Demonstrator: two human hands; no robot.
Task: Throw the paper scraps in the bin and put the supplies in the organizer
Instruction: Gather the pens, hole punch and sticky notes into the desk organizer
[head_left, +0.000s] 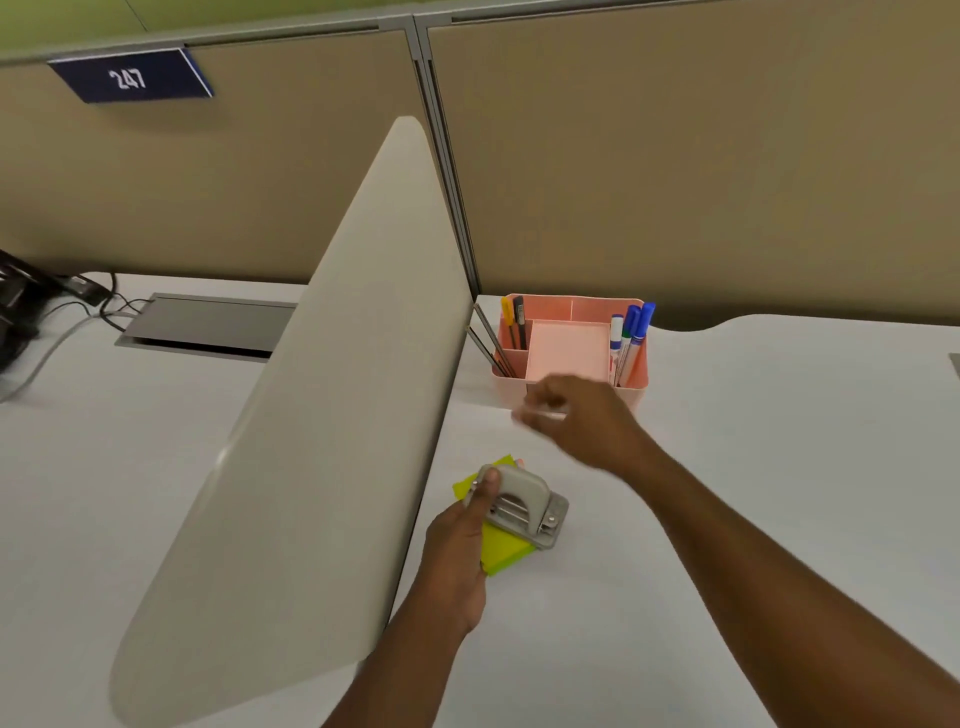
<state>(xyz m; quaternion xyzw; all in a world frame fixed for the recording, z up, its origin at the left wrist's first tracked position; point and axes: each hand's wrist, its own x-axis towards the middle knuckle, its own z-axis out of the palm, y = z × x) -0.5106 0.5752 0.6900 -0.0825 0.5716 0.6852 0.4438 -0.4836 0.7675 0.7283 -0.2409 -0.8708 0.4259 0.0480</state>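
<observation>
Grey hole punch (524, 506) under left-hand fingers (488, 486)

A single head-worn, wide-angle view looks forward and steeply down from above the white surface (727, 467), close enough that both forearms enter from the bottom edge and reach into the middle of the frame. The camera faces the tan cubicle wall (675, 156), which fills the upper half. A curved beige divider panel (311, 415) runs from the lower left toward that wall, bowed by the lens. The pink organizer (636, 387) sits just above centre, against the wall.
</observation>
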